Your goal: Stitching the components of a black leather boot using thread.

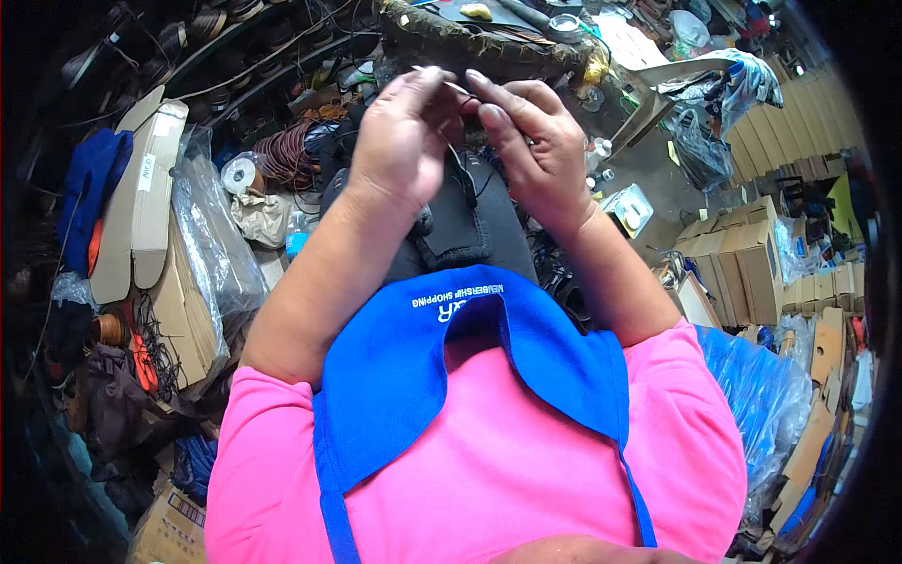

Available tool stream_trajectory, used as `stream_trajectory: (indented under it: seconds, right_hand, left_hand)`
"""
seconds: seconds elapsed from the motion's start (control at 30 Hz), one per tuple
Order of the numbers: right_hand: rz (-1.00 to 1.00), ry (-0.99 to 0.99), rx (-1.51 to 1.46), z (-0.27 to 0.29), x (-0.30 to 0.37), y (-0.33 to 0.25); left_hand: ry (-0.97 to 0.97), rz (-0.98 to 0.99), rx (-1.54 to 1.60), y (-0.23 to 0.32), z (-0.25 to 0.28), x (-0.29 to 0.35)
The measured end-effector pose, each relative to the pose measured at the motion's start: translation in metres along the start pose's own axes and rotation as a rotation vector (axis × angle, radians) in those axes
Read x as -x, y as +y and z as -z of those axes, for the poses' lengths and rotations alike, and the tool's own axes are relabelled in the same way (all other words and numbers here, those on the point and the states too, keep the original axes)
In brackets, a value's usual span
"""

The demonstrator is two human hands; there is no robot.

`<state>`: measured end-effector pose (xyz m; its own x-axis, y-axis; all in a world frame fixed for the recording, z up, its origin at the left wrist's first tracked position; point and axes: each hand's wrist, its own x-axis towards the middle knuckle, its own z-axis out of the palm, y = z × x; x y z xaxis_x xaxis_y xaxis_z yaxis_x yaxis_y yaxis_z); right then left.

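Observation:
Both hands are raised close together over my lap. My left hand is slightly blurred, its fingers bent and pinched toward the right one. The thumb and forefinger of my right hand come together at the tips. A thin, pale, needle-like sliver shows between the fingertips, with a fine dark strand by it; what exactly each hand grips is too small to tell. Below the hands, a black padded piece with a stitched-looking edge lies on my dark-clad lap.
Ahead stands a worn bench with tools and a round tin. Cardboard pieces and clear plastic sheeting lean at the left, near a thread spool. Cardboard boxes and blue plastic wrap lie at the right.

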<state>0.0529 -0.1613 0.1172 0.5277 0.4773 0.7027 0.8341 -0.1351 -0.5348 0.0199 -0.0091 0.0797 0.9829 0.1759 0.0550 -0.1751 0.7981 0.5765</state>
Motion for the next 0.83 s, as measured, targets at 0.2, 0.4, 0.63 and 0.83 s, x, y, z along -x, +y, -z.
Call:
stream_trajectory:
  seconds: [0.2, 0.4, 0.63, 0.83]
  right_hand:
    - [-0.659, 0.169, -1.202, 0.004, 0.047, 0.027]
    - [-1.081, 0.347, -1.398, 0.076, 0.106, 0.087]
    - [-1.507, 0.535, -0.877, 0.09, 0.165, 0.135]
    - [-0.976, -0.05, -0.572, 0.147, 0.079, 0.098]
  left_hand:
    - [0.156, 0.033, 0.483, 0.022, 0.042, 0.003]
    - [0.221, -0.056, 0.013, 0.043, 0.134, 0.028]
    - [0.489, -0.117, -0.378, 0.031, 0.19, 0.033]
    - [0.096, -0.072, -1.054, 0.056, 0.095, 0.031]
